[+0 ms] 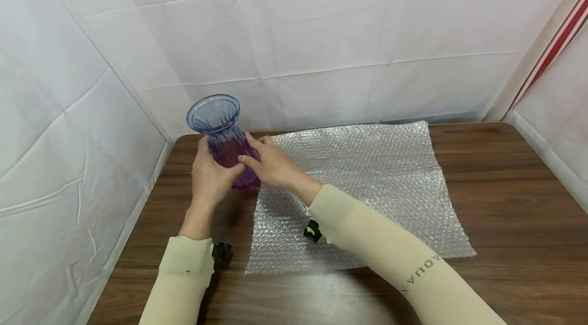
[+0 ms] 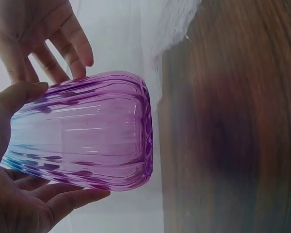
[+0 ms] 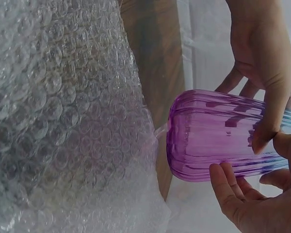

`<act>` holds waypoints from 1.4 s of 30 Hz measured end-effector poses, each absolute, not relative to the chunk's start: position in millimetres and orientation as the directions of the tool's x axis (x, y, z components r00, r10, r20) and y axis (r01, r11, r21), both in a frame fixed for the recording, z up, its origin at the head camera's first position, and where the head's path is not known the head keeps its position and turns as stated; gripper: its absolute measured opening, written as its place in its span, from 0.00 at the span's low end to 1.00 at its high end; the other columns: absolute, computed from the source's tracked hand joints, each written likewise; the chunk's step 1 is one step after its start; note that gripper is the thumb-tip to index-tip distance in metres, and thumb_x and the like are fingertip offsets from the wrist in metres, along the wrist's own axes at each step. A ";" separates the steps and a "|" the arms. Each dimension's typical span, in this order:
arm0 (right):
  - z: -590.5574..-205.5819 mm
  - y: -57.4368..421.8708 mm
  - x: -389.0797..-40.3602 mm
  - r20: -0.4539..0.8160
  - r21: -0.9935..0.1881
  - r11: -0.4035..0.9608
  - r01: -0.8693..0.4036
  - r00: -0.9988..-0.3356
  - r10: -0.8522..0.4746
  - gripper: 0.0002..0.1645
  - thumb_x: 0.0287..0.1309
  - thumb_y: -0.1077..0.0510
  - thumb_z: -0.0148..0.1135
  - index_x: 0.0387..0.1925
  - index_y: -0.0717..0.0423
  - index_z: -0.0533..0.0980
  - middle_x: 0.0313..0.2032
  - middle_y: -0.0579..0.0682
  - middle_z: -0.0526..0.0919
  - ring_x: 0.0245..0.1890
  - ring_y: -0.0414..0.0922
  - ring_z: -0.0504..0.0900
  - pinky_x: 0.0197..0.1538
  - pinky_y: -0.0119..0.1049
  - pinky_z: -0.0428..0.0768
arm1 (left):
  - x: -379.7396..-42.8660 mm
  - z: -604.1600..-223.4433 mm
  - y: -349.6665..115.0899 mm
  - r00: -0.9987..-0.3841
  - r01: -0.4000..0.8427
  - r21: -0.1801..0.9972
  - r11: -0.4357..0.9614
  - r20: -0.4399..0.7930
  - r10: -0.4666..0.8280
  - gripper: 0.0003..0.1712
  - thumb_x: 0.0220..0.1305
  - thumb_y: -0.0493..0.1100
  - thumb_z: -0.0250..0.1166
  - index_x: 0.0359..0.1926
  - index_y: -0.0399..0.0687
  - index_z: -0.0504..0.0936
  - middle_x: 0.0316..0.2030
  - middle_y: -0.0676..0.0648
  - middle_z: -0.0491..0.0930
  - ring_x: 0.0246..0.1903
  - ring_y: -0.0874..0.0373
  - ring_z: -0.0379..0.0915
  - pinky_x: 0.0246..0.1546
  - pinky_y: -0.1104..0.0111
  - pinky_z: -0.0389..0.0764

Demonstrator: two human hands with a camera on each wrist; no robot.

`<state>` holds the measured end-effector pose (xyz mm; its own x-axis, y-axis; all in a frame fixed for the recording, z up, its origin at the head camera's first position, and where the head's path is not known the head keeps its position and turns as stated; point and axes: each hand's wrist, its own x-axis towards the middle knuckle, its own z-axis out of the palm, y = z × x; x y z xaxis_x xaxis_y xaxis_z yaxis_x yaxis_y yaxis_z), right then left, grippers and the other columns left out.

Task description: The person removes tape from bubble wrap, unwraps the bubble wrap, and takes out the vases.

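Note:
A ribbed glass vase (image 1: 225, 146), blue at its flared mouth and purple toward the base, is held up at the left, its mouth leaning left. Its base (image 2: 148, 131) stands apart from the wood in the left wrist view. My left hand (image 1: 209, 174) grips the vase from the left, thumb across the near side. From the right, my right hand (image 1: 271, 164) holds it with thumb in front and fingers along the side. In the right wrist view, right fingertips (image 3: 225, 179) touch the purple glass. A sheet of bubble wrap (image 1: 367, 177) lies flat beside the vase.
The bubble wrap covers the middle of a dark wooden table (image 1: 519, 213). White cloth (image 1: 321, 34) hangs behind the table and along both sides. A red stripe (image 1: 558, 49) runs down the right corner.

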<state>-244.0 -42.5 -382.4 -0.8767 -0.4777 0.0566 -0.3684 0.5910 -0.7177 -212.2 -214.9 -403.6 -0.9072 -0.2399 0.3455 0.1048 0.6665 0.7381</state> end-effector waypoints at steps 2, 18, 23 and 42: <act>-383.1 -45.3 -244.9 0.057 -0.723 0.585 -0.368 -0.875 -0.480 0.42 0.78 0.41 0.52 0.83 0.46 0.49 0.67 0.58 0.70 0.64 0.52 0.76 0.69 0.48 0.74 | -213.3 -404.0 -217.0 -0.903 0.098 0.738 0.668 0.348 -0.251 0.55 0.47 0.52 0.83 0.72 0.44 0.64 0.60 0.35 0.79 0.60 0.37 0.76 0.60 0.42 0.76; -386.7 -63.8 -247.8 0.053 -0.742 0.554 -0.376 -0.858 -0.511 0.38 0.80 0.47 0.51 0.80 0.58 0.55 0.79 0.57 0.61 0.79 0.50 0.62 0.79 0.43 0.60 | -223.5 -406.7 -232.4 -0.892 0.057 0.746 0.663 0.336 -0.302 0.57 0.48 0.55 0.83 0.72 0.41 0.62 0.63 0.33 0.75 0.64 0.35 0.73 0.64 0.42 0.72; -387.8 -66.3 -247.6 0.052 -0.739 0.567 -0.364 -0.870 -0.491 0.37 0.80 0.46 0.50 0.81 0.55 0.56 0.73 0.59 0.68 0.72 0.53 0.72 0.75 0.45 0.68 | -225.2 -407.6 -234.9 -0.892 0.051 0.753 0.656 0.329 -0.310 0.58 0.48 0.56 0.83 0.72 0.41 0.62 0.64 0.33 0.75 0.66 0.36 0.72 0.66 0.43 0.72; -395.1 -77.7 -249.7 -0.022 -0.780 0.536 -0.323 -0.842 -0.540 0.38 0.76 0.58 0.50 0.82 0.53 0.51 0.80 0.54 0.59 0.78 0.50 0.63 0.78 0.45 0.62 | -231.5 -414.0 -242.4 -0.887 -0.006 0.779 0.627 0.286 -0.363 0.57 0.51 0.54 0.80 0.75 0.42 0.59 0.69 0.34 0.71 0.69 0.37 0.68 0.69 0.43 0.68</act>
<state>-249.7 -77.7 -395.1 -0.8416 -0.5397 -0.0216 -0.3234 0.5355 -0.7802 -231.5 -242.4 -414.0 -0.8868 -0.3633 0.2856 -0.0059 0.6269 0.7791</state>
